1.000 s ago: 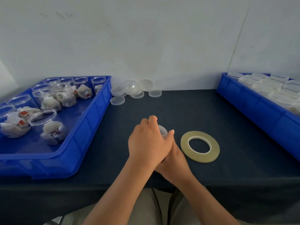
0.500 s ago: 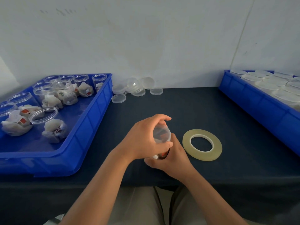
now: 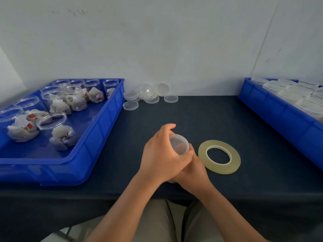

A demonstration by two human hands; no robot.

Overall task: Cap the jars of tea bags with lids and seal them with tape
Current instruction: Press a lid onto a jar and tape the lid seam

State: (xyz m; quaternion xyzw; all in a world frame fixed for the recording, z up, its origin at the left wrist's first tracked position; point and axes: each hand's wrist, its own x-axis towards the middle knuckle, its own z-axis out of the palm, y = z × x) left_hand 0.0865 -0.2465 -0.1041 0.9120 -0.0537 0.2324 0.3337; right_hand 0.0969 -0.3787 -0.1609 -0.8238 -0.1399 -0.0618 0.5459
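Jar is at frame centre, near the table's front edge. Its lid is on, w/ left hand fingers curled round the rim and right hand clamped on the body below, partly hidden. Tape roll lies flat just right of the hands, untouched, so capping looks abt done and sealing not begun. Many open jars wait in left bin, spare lids are at upper centre, and lidded jars fill right bin; taped or not, can't tell.

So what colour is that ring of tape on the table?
The tape roll is pale yellow with a white inner rim, clearest in the head view.
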